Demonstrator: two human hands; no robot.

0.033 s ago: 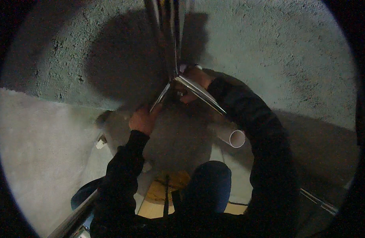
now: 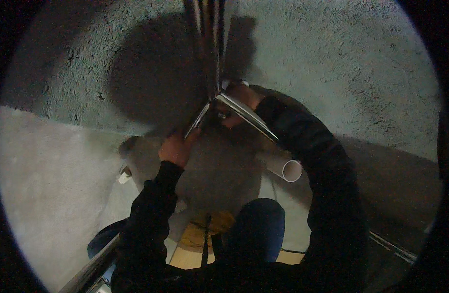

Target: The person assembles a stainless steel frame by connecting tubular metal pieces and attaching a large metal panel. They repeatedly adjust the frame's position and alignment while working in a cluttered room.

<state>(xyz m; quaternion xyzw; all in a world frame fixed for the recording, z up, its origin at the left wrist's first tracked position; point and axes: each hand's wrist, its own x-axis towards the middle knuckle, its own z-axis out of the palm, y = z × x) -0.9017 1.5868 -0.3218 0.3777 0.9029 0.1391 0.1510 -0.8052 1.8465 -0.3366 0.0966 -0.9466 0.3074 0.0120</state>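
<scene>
Several shiny metal pieces meet at a joint in the upper middle. An upright metal profile (image 2: 217, 44) runs up from it, and a bright flat-sided bar (image 2: 249, 117) slants down to the right, across my right hand and sleeve. My left hand (image 2: 175, 149) is closed around the lower end of a slim shiny metal bar (image 2: 199, 118), whose upper end reaches the joint. Just right of the joint, my right hand (image 2: 241, 95) curls behind the slanting bar, its fingers partly hidden. Beside those fingers is a small shiny spot, too dark to name.
A rough greenish wall (image 2: 332, 63) stands ahead, with my shadow on it. A white plastic pipe (image 2: 292, 171) sticks up open-ended near my right forearm. A small white piece (image 2: 124, 177) is at left. Metal rails (image 2: 95, 263) pass low beside me. A yellowish board (image 2: 190, 256) lies below.
</scene>
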